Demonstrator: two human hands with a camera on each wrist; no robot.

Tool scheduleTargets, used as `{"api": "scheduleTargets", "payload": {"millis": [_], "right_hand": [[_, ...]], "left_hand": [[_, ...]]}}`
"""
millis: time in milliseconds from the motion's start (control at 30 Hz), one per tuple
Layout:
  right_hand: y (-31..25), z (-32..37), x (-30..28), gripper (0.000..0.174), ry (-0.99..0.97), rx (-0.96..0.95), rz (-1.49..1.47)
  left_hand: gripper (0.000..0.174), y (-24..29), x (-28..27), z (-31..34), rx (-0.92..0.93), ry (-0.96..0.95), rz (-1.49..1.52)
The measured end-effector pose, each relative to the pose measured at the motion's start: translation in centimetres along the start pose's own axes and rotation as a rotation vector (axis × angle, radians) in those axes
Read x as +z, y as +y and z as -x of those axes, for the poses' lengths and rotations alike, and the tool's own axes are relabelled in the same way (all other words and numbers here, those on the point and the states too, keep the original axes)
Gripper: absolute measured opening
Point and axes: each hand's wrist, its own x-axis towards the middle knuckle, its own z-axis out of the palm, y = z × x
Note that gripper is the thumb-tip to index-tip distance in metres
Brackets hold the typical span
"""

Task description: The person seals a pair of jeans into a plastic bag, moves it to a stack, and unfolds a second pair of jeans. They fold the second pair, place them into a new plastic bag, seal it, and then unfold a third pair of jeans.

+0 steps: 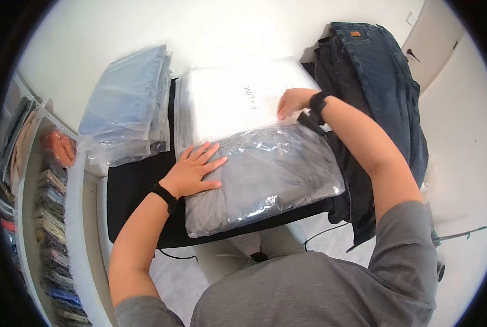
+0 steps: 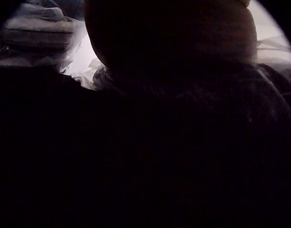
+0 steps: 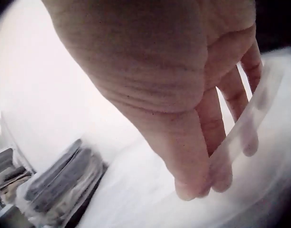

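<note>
A clear plastic bag [image 1: 243,188] with a folded grey garment inside lies across the front of a stack of white bags [image 1: 221,101] printed with lettering. My left hand [image 1: 191,171] rests on its left side, fingers spread. Over the white bags, my right hand [image 1: 297,102] pinches the translucent edge of a plastic bag [image 3: 243,121]. In the right wrist view, the thumb is in front of this edge and several fingertips show through the plastic behind it. The left wrist view is mostly dark, with a large part of the left hand [image 2: 169,33] at the top.
Bagged light-blue garments [image 1: 126,92] are stacked at the left of the black table [image 1: 140,191]. Dark jeans [image 1: 371,82] lie piled on the right. Shelves [image 1: 77,201] with bagged clothes stand at far left. A cable [image 1: 322,229] hangs below the table's front edge.
</note>
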Motion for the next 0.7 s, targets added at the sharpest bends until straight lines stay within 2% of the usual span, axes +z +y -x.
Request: {"api": "scheduleTargets", "payload": {"millis": [133, 200, 233, 267, 333, 400, 467, 533, 600, 667, 700], "right_hand": [[7.5, 3.8, -2.3, 0.025, 0.123, 0.212, 0.051], [9.6, 5.6, -2.1, 0.027, 0.348, 0.192, 0.298], [10.1, 6.8, -1.4, 0.028, 0.509, 0.164, 0.255], [10.3, 7.6, -0.7, 0.025, 0.584, 0.098, 0.168], [6.9, 10.9, 1.5, 0.023, 0.653, -0.126, -0.029], [1.9, 15.9, 4.1, 0.025, 0.481, -0.247, -0.104], [1.0, 18.5, 7.9, 0.030, 0.444, -0.441, 0.081], [0.3, 20.4, 11.0, 0.035, 0.411, -0.467, 0.113], [0.2, 22.1, 13.5, 0.048, 0.453, -0.412, 0.148], [0.2, 23.2, 15.2, 0.060, 0.520, -0.353, 0.067], [0.4, 23.4, 15.8, 0.060, 0.515, -0.365, 0.059]], "left_hand": [[0.067, 0.0, -0.1, 0.0, 0.005, -0.004, -0.002], [0.067, 0.0, -0.1, -0.1, 0.007, -0.001, -0.025], [0.068, 0.0, 0.0, -0.1, 0.001, -0.004, -0.038], [0.068, -0.2, 0.1, -0.1, 0.008, -0.007, -0.047], [0.067, -0.4, 0.5, -0.1, 0.023, 0.018, -0.054], [0.067, 0.0, 0.0, -0.1, 0.031, 0.025, -0.064], [0.067, 0.4, -0.7, 0.2, 0.028, 0.018, -0.065], [0.067, 1.0, -2.9, 0.9, 0.050, 0.135, -0.097], [0.058, 1.5, -4.4, 2.8, 0.025, 0.382, -0.046], [0.049, 3.0, -5.9, 5.8, -0.063, 0.453, 0.337], [0.048, 3.9, -5.8, 7.4, -0.081, 0.433, 0.432]]}}
